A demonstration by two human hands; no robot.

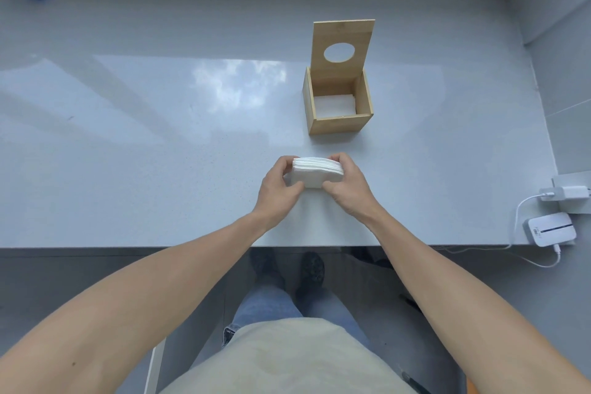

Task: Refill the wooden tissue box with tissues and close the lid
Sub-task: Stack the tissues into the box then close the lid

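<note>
Head view: we clamp the white stack of folded tissues (316,172) between our left hand (277,190) and right hand (349,185), near the counter's front edge. Just beyond stands the square wooden tissue box (339,104), its holed lid (342,46) upright. Next we should carry the stack over the opening and lower it squarely.

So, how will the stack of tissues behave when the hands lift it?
The stack of tissues probably feels very light and soft. Its loose thin layers could sag or slide apart, which may be why the left hand and the right hand press both ends. It should not roll.
</note>
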